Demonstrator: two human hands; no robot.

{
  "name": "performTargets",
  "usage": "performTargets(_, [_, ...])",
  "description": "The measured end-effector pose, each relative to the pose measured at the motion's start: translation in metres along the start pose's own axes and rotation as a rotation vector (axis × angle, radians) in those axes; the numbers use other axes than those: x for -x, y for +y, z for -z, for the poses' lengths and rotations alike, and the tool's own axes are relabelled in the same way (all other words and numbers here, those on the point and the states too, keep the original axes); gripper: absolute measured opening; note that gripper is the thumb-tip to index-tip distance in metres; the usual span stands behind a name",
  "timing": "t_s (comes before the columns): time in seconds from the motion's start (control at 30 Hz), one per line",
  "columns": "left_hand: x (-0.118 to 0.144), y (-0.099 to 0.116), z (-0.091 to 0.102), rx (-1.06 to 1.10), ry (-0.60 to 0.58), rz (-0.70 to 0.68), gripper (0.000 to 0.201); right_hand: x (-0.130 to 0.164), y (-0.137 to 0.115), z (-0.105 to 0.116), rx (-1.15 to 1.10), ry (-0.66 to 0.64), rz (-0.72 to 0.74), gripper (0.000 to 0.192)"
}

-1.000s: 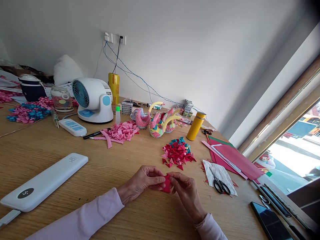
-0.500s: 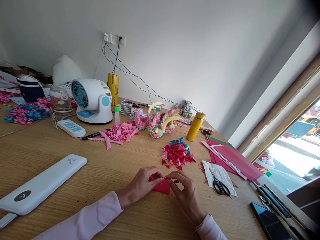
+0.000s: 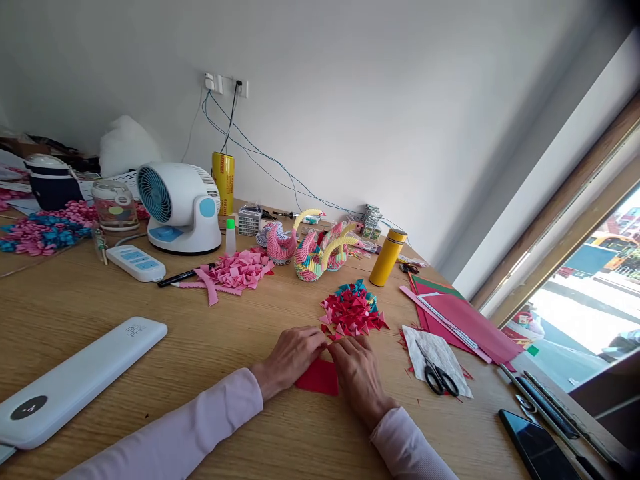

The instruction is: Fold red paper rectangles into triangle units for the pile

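My left hand (image 3: pixel 296 353) and my right hand (image 3: pixel 357 370) meet at the front of the table, fingers curled and fingertips close together. Between them a sliver of a small red paper piece (image 3: pixel 329 343) shows; the fingers hide most of it. Below the hands a red paper rectangle (image 3: pixel 319 378) lies flat on the wooden table. Just beyond my fingertips is a heap of folded paper triangles (image 3: pixel 353 310), mostly red with some teal and pink.
Black-handled scissors (image 3: pixel 437 377) rest on a white tissue (image 3: pixel 414 341) at right, near red paper sheets (image 3: pixel 470 317) and a phone (image 3: pixel 540 443). Behind stand paper swans (image 3: pixel 320 257), a yellow flask (image 3: pixel 388 259) and a fan (image 3: pixel 180 203). A white power bank (image 3: pixel 85 380) lies left.
Both hands have moved slightly away from me, toward the heap of triangles, and lowered with the fingers curling more downward. More of the red rectangle shows. The camera view has shifted a little.
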State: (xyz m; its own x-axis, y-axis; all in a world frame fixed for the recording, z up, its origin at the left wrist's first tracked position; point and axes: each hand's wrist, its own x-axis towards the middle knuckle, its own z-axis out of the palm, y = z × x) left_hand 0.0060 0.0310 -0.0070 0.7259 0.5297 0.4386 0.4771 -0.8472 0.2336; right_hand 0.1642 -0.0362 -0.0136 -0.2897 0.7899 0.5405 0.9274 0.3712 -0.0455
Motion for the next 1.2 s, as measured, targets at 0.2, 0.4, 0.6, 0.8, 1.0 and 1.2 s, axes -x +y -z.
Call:
performTargets(0.2, [0.002,-0.001,-0.007,0.123,0.019,0.035,0.01,0.0,-0.003,-0.003,0.007,-0.042,0.014,0.015])
performTargets(0.4, [0.009,0.009,0.002,0.118,0.046,0.011,0.02,0.003,-0.008,0.001,-0.048,-0.1,-0.026,0.019])
performTargets(0.6, [0.015,0.022,0.01,0.062,0.067,-0.076,0.022,0.004,-0.014,0.007,-0.074,-0.121,-0.022,0.019])
performTargets(0.8, [0.019,0.033,0.014,0.019,0.035,-0.092,0.021,0.005,-0.019,0.007,-0.086,-0.101,-0.03,0.022])
performTargets(1.0, [0.021,0.034,0.013,-0.007,0.024,-0.089,0.019,0.006,-0.02,0.006,-0.047,-0.085,-0.046,0.018])
performTargets(1.2, [0.021,0.034,0.012,-0.035,0.033,-0.096,0.017,0.007,-0.027,0.009,0.024,-0.095,-0.053,0.018])
